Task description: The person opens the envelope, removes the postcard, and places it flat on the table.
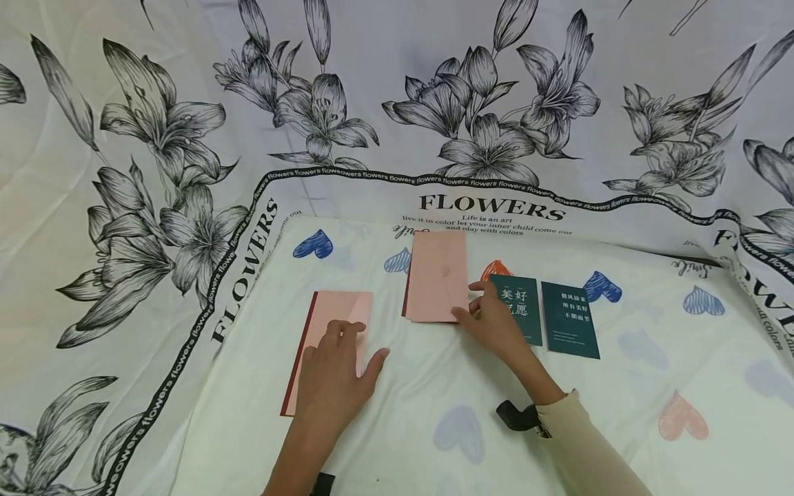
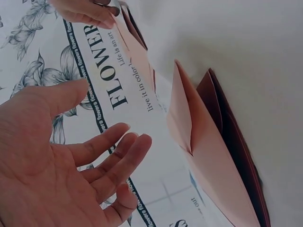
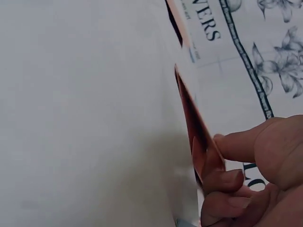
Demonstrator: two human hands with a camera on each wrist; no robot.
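Note:
Two stacks of pink envelopes, each with a dark red one showing beneath, lie on the white bedding. My right hand (image 1: 493, 320) pinches the lower right corner of the middle pink envelope (image 1: 436, 275); its thumb and fingers meet at that edge in the right wrist view. Over the left pink envelope (image 1: 338, 306) hovers my left hand (image 1: 335, 372), fingers loosely bent and holding nothing. In the left wrist view this envelope (image 2: 213, 161) is apart from the fingers, its pink flap slightly raised above the dark red layer.
Right of the middle envelope lie two dark green cards with white writing, one (image 1: 526, 320) partly behind my right hand, the other (image 1: 569, 320) beside it. Printed hearts dot the bedding (image 1: 422, 386). A flower-patterned cloth (image 1: 384, 151) rises behind.

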